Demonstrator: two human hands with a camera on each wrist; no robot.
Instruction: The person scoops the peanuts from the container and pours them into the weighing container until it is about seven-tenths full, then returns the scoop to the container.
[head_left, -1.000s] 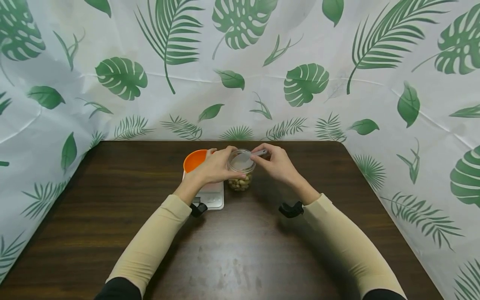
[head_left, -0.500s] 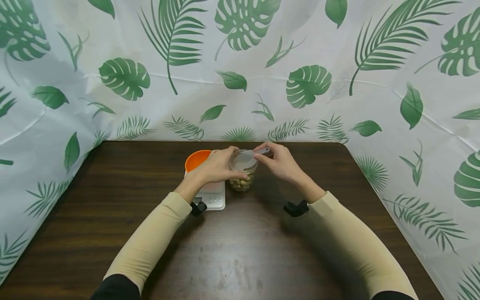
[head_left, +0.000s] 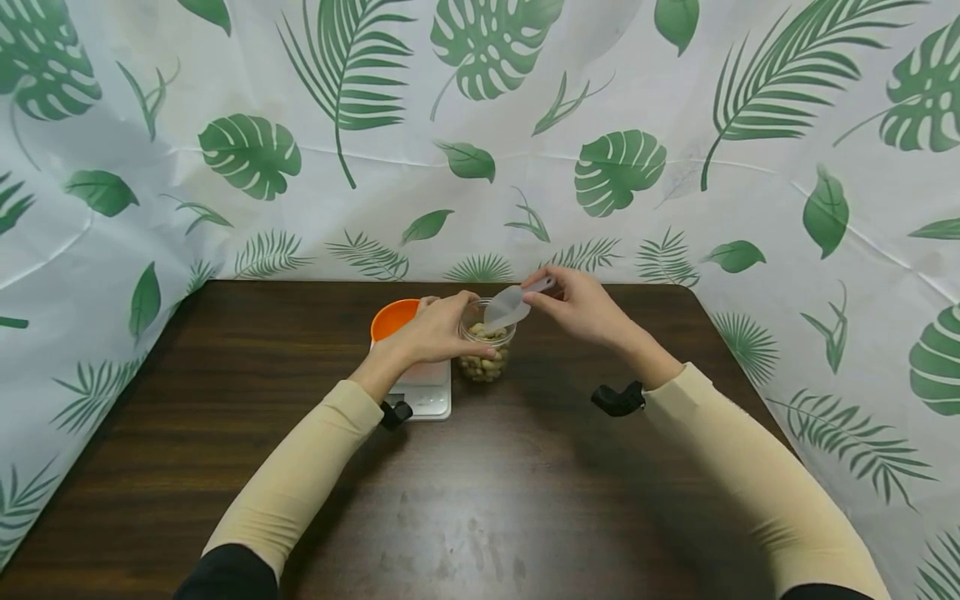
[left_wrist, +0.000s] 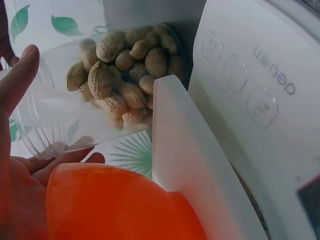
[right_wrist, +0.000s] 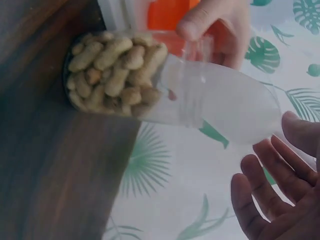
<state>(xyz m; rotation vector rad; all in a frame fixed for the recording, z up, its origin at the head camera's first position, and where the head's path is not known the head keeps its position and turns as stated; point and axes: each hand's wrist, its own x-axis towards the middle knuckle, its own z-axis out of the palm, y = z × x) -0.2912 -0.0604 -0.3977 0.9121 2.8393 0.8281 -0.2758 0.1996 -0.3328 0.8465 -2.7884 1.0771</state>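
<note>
A clear jar (left_wrist: 50, 95), partly filled with peanuts in their shells (right_wrist: 115, 70), stands upright on the table. My left hand (head_left: 427, 337) grips it near the rim, thumb on one side and fingers on the other. My right hand (head_left: 577, 307) pinches the handle of a translucent white scoop (head_left: 506, 308) between thumb and fingers. The scoop slants down through the jar's mouth, and its front end sits inside, above or at the peanuts. Whether anything lies in the scoop is hard to tell. An orange bowl (head_left: 390, 321) is just left of the jar, partly hidden by my left hand.
Beneath the orange bowl is a white kitchen scale (head_left: 430, 407), close beside the jar. The dark wooden table (head_left: 480, 500) ends just behind these things, at a leaf-patterned white sheet (head_left: 517, 167).
My right hand has moved up and to the right, drawing the scoop partly out of the jar and tilting it. More peanuts now show through the mouth. My left hand stays on the jar.
</note>
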